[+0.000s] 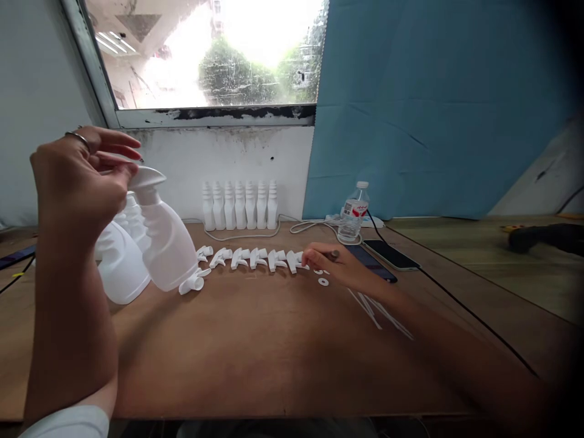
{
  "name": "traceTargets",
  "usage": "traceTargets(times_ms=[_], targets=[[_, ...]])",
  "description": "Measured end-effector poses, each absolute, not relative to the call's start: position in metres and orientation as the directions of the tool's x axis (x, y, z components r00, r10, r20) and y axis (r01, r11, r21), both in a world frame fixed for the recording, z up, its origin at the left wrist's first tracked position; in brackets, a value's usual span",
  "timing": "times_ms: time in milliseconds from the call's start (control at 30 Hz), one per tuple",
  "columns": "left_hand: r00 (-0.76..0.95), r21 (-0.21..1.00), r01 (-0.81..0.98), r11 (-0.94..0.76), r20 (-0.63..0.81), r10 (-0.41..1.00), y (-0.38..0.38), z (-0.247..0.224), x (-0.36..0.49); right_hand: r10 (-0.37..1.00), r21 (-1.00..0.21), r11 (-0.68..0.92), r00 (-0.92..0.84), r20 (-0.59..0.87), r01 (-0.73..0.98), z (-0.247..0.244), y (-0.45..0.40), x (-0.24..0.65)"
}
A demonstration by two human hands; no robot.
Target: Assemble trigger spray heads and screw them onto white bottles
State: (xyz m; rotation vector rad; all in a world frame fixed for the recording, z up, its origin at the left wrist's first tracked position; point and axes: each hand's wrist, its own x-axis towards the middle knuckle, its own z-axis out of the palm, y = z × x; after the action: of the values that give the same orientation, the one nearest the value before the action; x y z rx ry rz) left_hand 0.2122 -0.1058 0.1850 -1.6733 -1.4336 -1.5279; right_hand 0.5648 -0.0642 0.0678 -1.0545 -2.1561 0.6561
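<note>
My left hand [84, 170] is raised at the left, its fingers closed on the white top of a translucent white spray bottle [168, 246]. The bottle hangs tilted, its base close to the table. Other white bottles [121, 267] stand behind it, partly hidden by my wrist. A row of white trigger sprayer heads [258, 258] lies across the middle of the table, and one more sprayer head [191, 283] lies near the held bottle's base. At the row's right end, my right hand [335, 264] has its curled fingers closed on the last sprayer head [292, 261].
Several slim white bottles [239, 207] line the wall. White ring washers [323, 281] and thin white tubes [371, 310] lie by my right hand. Behind are a water bottle [351, 216], a phone [390, 254] and cables. Another person's dark sleeve [547, 237] shows at far right.
</note>
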Motion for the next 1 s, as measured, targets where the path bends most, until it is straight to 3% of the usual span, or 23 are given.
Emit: traceTargets(times_ms=[133, 300, 433, 700, 767, 833, 933, 1000], targets=[[-0.093, 0.429, 0.705, -0.565, 0.846, 0.525, -0.117, 0.186, 0.242, 0.793, -0.713, 0.577, -0.481, 0.374, 0.397, 0.086, -0.072, 0.531], [0.097, 0.587, 0.478, -0.653, 0.703, 0.704, -0.11, 0.179, 0.271, 0.726, -0.796, 0.561, -0.596, 0.343, 0.226, 0.112, -0.073, 0.5], [0.183, 0.64, 0.364, -0.676, 0.663, 0.726, -0.103, 0.166, 0.291, 0.728, -0.882, 0.463, -0.606, 0.32, 0.092, 0.118, -0.067, 0.486], [0.192, 0.663, 0.27, -0.698, 0.673, 0.714, -0.069, 0.148, 0.304, 0.807, -0.911, 0.409, -0.484, 0.338, 0.046, 0.122, -0.06, 0.491], [0.259, 0.72, 0.274, -0.638, 0.584, 0.77, -0.057, 0.144, 0.301, 0.843, -0.908, 0.419, -0.378, 0.384, 0.013, 0.126, -0.053, 0.497], [0.426, 0.801, 0.277, -0.531, 0.393, 0.815, -0.047, 0.138, 0.298, 0.871, -0.895, 0.447, -0.231, 0.432, 0.01, 0.129, -0.044, 0.504], [0.634, 0.878, 0.317, -0.358, 0.084, 0.769, -0.038, 0.128, 0.298, 0.87, -0.87, 0.492, 0.005, 0.492, 0.026, 0.135, -0.028, 0.52], [0.661, 0.905, 0.315, -0.285, 0.007, 0.751, -0.035, 0.121, 0.302, 0.841, -0.85, 0.526, 0.126, 0.526, 0.034, 0.139, -0.019, 0.533]])
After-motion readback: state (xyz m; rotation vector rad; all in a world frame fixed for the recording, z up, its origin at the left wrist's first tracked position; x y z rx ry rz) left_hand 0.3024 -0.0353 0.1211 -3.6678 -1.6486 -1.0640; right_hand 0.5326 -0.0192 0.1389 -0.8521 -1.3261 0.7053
